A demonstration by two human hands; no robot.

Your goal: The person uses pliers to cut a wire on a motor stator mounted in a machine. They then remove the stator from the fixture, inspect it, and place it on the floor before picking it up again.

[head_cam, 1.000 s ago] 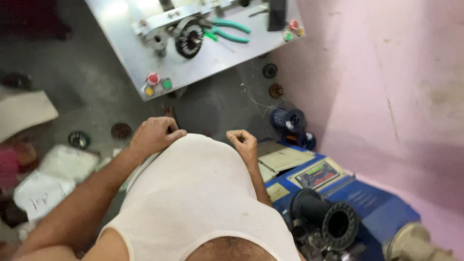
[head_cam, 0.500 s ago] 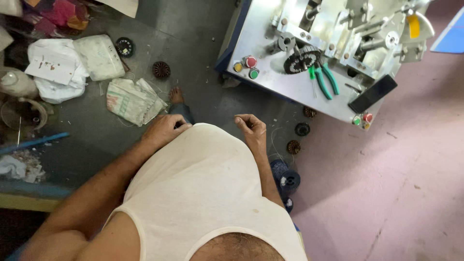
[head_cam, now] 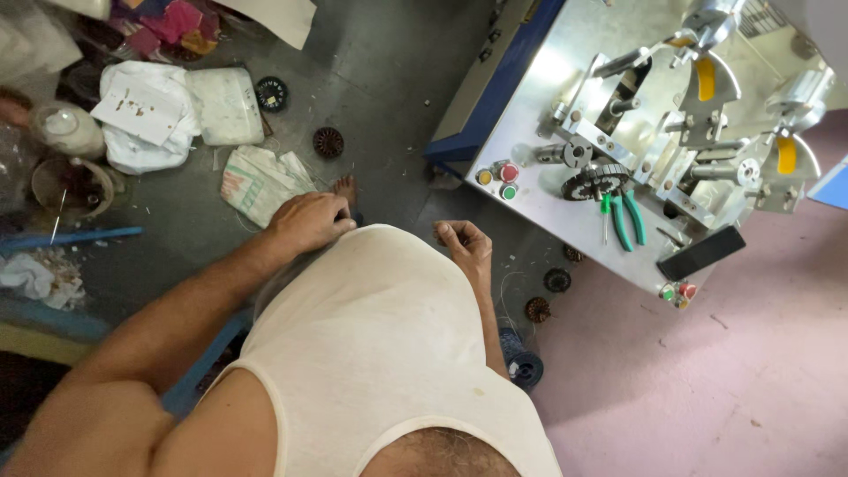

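Grey workshop floor (head_cam: 380,88) below me, littered with bags and cloth; my left hand (head_cam: 309,223) grips the white vest (head_cam: 389,336) hem; right hand (head_cam: 464,246) curled shut at the hem too; metal machine (head_cam: 636,150) stands just ahead.

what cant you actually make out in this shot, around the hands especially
- Head view: the left hand lies knuckles up, so its palm and anything under it are hidden.
- Head view: the right hand is curled; whether it pinches something is too small to tell.
- Head view: the white vest blocks the lap and legs.
- Head view: the metal machine is cut off by the top edge.
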